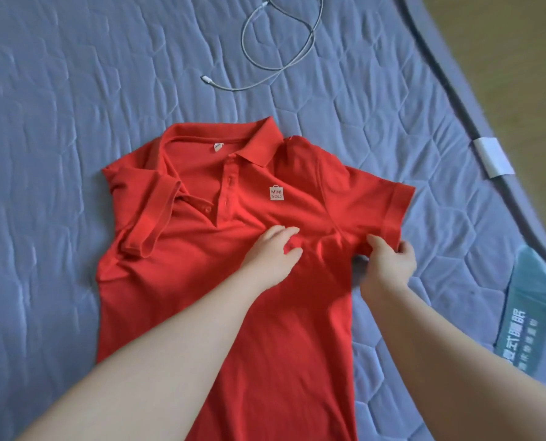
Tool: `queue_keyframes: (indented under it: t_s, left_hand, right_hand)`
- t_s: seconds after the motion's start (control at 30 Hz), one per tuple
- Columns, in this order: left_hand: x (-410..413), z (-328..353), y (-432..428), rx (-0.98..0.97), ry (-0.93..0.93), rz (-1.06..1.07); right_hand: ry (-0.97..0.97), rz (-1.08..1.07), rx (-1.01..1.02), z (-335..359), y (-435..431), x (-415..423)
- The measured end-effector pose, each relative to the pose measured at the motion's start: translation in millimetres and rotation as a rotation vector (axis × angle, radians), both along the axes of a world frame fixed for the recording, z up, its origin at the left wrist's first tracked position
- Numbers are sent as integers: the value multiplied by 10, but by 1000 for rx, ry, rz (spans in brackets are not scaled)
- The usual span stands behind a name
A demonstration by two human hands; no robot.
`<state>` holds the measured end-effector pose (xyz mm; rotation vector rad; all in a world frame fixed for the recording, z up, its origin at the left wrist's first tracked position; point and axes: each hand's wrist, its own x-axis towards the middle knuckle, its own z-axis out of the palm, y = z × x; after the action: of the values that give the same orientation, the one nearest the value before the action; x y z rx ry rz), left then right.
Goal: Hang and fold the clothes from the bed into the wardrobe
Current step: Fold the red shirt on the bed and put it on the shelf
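Your red short-sleeved polo shirt [233, 281] lies face up on the blue-grey quilted mattress [74, 106], collar away from you and its far-side sleeve folded in over the chest. Your left hand [273, 249] rests on the shirt just below the white chest logo [276, 193], fingers nearly straight and pressing the cloth down. Just beside it, your right hand [389, 262] grips the lower edge of the outspread sleeve, thumb on top and fingers curled underneath. A white charging cable [278, 52] lies well beyond the collar.
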<state>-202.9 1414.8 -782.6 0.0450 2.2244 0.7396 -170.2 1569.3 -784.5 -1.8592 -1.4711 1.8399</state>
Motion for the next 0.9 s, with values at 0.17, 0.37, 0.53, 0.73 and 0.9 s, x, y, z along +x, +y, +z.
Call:
queue_keyframes:
  t_s: [0.17,0.37,0.53,0.73,0.9]
  left_hand:
    - [-80,196,70,461,-226,792]
    - [-203,69,64,479,-324,960]
    - [-273,4,227,117,75,599]
    - [-277,114,413,-152,669,167]
    - [-316,-11,679,-318,236,153]
  right_hand:
    - [150,921,743,234,-207,-82]
    - [-143,1541,419,201,-334,65]
    - [-155,1189,325,19,-238,317]
    - [-213,1114,138,-55,-141,366]
    - [-226,1222,91,-97,-119,353]
